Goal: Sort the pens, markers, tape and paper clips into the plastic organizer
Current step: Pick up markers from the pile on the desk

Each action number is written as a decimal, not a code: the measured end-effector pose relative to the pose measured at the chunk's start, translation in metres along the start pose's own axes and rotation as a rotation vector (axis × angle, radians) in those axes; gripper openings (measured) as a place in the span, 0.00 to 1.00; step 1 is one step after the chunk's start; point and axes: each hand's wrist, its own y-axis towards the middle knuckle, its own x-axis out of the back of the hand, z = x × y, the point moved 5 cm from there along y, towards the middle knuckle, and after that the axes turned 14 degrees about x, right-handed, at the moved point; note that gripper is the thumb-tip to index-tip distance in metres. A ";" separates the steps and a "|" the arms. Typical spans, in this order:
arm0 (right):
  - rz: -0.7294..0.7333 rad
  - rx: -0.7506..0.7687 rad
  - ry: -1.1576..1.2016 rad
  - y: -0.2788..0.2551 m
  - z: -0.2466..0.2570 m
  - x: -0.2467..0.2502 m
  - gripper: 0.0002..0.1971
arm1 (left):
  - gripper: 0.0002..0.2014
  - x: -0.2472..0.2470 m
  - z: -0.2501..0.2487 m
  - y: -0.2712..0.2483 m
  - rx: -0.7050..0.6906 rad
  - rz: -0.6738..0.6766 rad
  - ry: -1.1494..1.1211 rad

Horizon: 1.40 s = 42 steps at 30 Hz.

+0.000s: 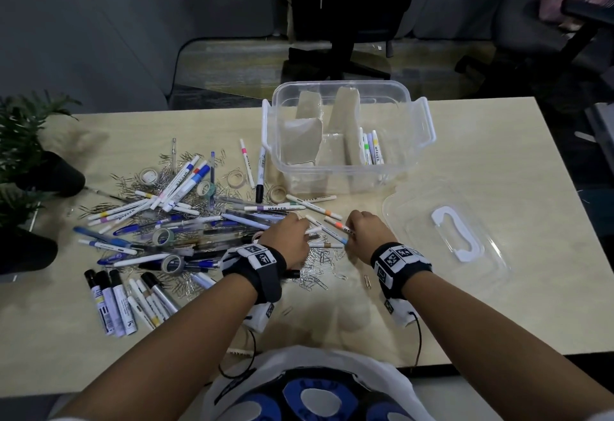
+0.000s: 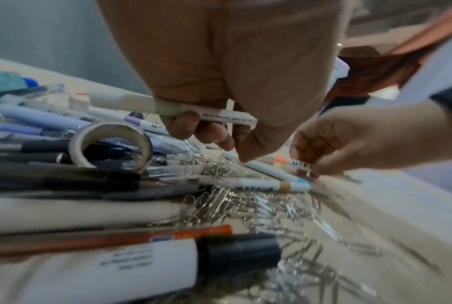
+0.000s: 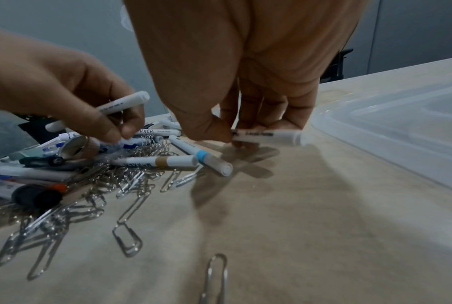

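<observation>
My left hand [image 1: 300,233] hovers at the right edge of the pile and grips a white marker [image 2: 172,107] in its curled fingers [image 2: 206,133]; its fingertips reach down among the paper clips [image 1: 319,261]. My right hand [image 3: 235,136] pinches an orange-banded white marker [image 3: 266,135] that lies on the table. A blue-banded marker [image 3: 201,156] and a tan-banded one [image 3: 162,161] lie between the two hands. The clear plastic organizer [image 1: 408,115] stands behind, with cardboard dividers and several markers [image 1: 371,148] in its right compartment.
A big heap of pens, markers, tape rolls [image 1: 164,236] and clips covers the table's left half. The organizer's clear lid [image 1: 448,231] lies to the right of my right hand. Potted plants [image 1: 30,155] sit at the left edge. An office chair [image 1: 349,22] stands beyond the table.
</observation>
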 end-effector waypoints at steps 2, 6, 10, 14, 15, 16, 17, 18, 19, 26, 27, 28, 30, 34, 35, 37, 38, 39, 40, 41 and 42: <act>-0.001 0.009 0.030 0.000 0.001 0.002 0.13 | 0.13 -0.005 -0.003 -0.001 -0.043 -0.012 0.075; -0.032 0.074 0.060 0.000 0.006 0.004 0.09 | 0.16 -0.012 -0.007 -0.003 -0.089 -0.049 0.154; -0.005 0.094 0.074 0.001 0.013 -0.001 0.09 | 0.15 -0.012 -0.008 -0.007 -0.101 -0.072 0.189; 0.004 0.105 0.049 0.003 0.017 -0.005 0.12 | 0.13 -0.010 -0.009 -0.012 -0.113 -0.090 0.201; 0.003 0.109 0.032 0.004 0.018 -0.005 0.12 | 0.14 -0.008 -0.010 -0.013 -0.114 -0.092 0.196; 0.003 0.110 0.017 0.006 0.018 -0.006 0.13 | 0.14 -0.007 -0.010 -0.014 -0.114 -0.094 0.193; 0.001 0.110 0.007 0.007 0.018 -0.006 0.13 | 0.15 -0.005 -0.010 -0.015 -0.114 -0.096 0.192; -0.001 0.110 0.001 0.008 0.018 -0.006 0.13 | 0.15 -0.004 -0.010 -0.016 -0.115 -0.099 0.191; -0.001 0.110 -0.003 0.010 0.018 -0.006 0.14 | 0.15 -0.003 -0.010 -0.018 -0.120 -0.107 0.193; 0.032 0.134 -0.061 0.019 0.025 -0.008 0.11 | 0.16 0.000 -0.004 -0.031 -0.199 -0.192 0.297; 0.036 0.137 -0.064 0.019 0.026 -0.008 0.11 | 0.17 0.002 -0.001 -0.033 -0.203 -0.186 0.301; 0.038 0.136 -0.067 0.019 0.026 -0.008 0.11 | 0.17 0.003 0.001 -0.034 -0.204 -0.178 0.302; 0.042 0.136 -0.063 0.020 0.027 -0.008 0.12 | 0.17 0.009 0.008 -0.036 -0.190 -0.158 0.278; 0.037 0.153 -0.036 0.021 0.029 -0.003 0.13 | 0.16 0.019 0.028 -0.032 -0.096 -0.077 0.238; 0.027 0.155 -0.031 0.021 0.030 -0.002 0.13 | 0.16 0.022 0.033 -0.028 -0.076 -0.076 0.251; 0.014 0.156 -0.039 0.022 0.030 0.003 0.11 | 0.16 0.029 0.042 -0.019 -0.058 -0.108 0.273; 0.018 0.155 -0.046 0.023 0.031 0.005 0.10 | 0.17 0.033 0.045 -0.015 -0.053 -0.133 0.284; 0.024 0.154 -0.051 0.024 0.033 0.007 0.08 | 0.18 0.037 0.047 -0.010 -0.045 -0.151 0.295; 0.027 0.154 -0.053 0.024 0.034 0.008 0.05 | 0.18 0.041 0.049 -0.006 -0.038 -0.164 0.305; 0.027 0.154 -0.057 0.024 0.035 0.010 0.03 | 0.18 0.045 0.050 -0.002 -0.030 -0.173 0.323; 0.026 0.155 -0.068 0.024 0.037 0.011 0.03 | 0.18 0.047 0.051 0.002 -0.025 -0.179 0.347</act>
